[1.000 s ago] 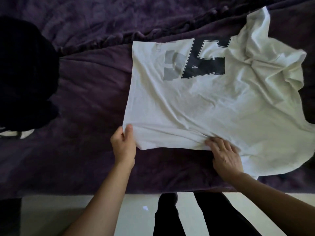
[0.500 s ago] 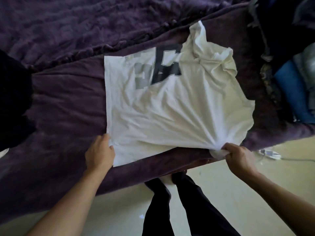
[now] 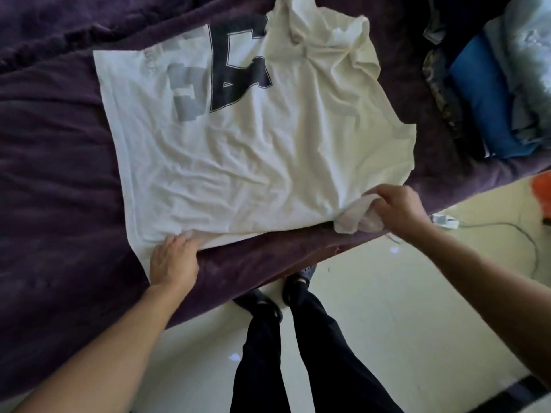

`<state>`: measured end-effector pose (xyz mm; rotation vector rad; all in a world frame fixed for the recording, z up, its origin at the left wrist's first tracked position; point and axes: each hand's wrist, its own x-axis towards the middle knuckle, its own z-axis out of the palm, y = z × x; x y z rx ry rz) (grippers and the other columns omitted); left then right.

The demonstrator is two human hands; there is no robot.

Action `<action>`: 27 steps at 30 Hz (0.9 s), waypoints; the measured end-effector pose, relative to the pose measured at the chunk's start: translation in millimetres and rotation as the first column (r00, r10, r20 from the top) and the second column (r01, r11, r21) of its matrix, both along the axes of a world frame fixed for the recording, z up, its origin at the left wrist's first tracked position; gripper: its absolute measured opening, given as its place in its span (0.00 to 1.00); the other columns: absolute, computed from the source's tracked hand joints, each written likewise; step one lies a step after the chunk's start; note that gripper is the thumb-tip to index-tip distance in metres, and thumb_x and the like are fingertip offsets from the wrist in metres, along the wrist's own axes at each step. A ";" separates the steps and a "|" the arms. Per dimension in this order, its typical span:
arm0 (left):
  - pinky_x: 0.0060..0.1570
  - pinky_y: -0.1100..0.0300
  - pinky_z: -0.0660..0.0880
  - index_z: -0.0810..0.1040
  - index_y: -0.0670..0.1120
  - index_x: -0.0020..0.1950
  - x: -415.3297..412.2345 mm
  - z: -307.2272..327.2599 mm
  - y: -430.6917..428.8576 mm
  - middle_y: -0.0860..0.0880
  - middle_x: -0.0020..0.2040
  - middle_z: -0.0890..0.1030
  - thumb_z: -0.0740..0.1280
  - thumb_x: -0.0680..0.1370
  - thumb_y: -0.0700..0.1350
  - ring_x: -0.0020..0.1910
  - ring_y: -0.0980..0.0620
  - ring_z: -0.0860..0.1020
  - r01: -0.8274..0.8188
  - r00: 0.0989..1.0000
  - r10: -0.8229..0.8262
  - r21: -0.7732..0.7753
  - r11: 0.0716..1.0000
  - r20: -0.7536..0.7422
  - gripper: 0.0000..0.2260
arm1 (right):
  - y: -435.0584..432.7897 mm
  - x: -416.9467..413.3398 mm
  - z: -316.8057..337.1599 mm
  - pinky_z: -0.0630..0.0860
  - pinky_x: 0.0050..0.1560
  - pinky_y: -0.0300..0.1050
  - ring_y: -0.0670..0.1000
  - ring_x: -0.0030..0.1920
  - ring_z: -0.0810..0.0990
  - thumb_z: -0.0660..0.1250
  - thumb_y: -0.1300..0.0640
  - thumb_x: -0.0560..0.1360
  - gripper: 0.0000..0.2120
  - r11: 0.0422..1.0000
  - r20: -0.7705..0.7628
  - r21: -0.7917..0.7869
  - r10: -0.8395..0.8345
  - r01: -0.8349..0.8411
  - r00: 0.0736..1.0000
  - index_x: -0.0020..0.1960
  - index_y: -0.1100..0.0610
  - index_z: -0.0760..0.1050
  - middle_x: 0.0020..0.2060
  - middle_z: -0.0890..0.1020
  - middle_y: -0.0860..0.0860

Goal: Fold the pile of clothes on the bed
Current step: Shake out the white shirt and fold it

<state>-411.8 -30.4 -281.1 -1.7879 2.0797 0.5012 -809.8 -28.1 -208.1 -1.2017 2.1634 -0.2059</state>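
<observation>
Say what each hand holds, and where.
The right hand grips the white T-shirt by bunched cloth at its near edge. The left hand lies on the hem corner; grip unclear.
</observation>
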 end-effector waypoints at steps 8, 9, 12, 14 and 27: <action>0.53 0.53 0.72 0.68 0.51 0.70 0.6 11.8 -4.1 0.49 0.54 0.77 0.59 0.76 0.38 0.58 0.47 0.73 -0.051 0.998 0.047 0.073 0.996 0.051 0.23 | -132.0 -21.3 20.8 0.78 0.48 0.47 0.49 0.45 0.80 0.69 0.56 0.70 0.14 0.967 0.052 -0.132 -0.215 0.220 0.975 0.55 0.50 0.79 0.45 0.82 0.47; 0.53 0.53 0.71 0.68 0.52 0.69 -2.1 12.0 -2.0 0.49 0.55 0.77 0.59 0.76 0.38 0.58 0.47 0.73 -0.053 0.998 0.051 0.070 0.996 0.034 0.23 | -122.5 -16.6 16.9 0.76 0.51 0.47 0.49 0.48 0.80 0.70 0.54 0.69 0.13 0.982 -0.057 -0.173 -0.080 0.069 0.995 0.53 0.48 0.79 0.47 0.82 0.46; 0.53 0.53 0.71 0.68 0.49 0.68 -9.3 8.2 4.0 0.49 0.56 0.76 0.60 0.75 0.38 0.58 0.47 0.72 -0.052 0.998 0.051 0.064 0.997 0.028 0.21 | -71.9 3.2 -9.1 0.72 0.56 0.51 0.53 0.62 0.73 0.73 0.50 0.66 0.23 0.880 -0.205 -0.056 0.452 -0.472 0.868 0.60 0.47 0.76 0.62 0.75 0.51; 0.52 0.53 0.70 0.70 0.48 0.68 -10.8 3.6 6.2 0.48 0.57 0.75 0.60 0.75 0.37 0.58 0.46 0.72 -0.061 0.998 0.060 0.053 0.997 0.035 0.21 | -49.2 7.1 -31.6 0.70 0.63 0.56 0.57 0.70 0.63 0.73 0.46 0.66 0.34 0.805 -0.182 0.152 0.593 -0.573 0.785 0.70 0.46 0.66 0.72 0.64 0.52; 0.52 0.55 0.71 0.66 0.50 0.71 11.7 20.0 -0.6 0.49 0.53 0.75 0.60 0.75 0.38 0.54 0.47 0.75 -0.050 0.992 0.042 0.071 0.996 0.119 0.24 | 56.5 -15.2 2.9 0.74 0.39 0.49 0.58 0.37 0.77 0.68 0.55 0.65 0.15 0.795 -0.187 -0.024 0.592 -0.606 0.784 0.52 0.55 0.72 0.36 0.77 0.50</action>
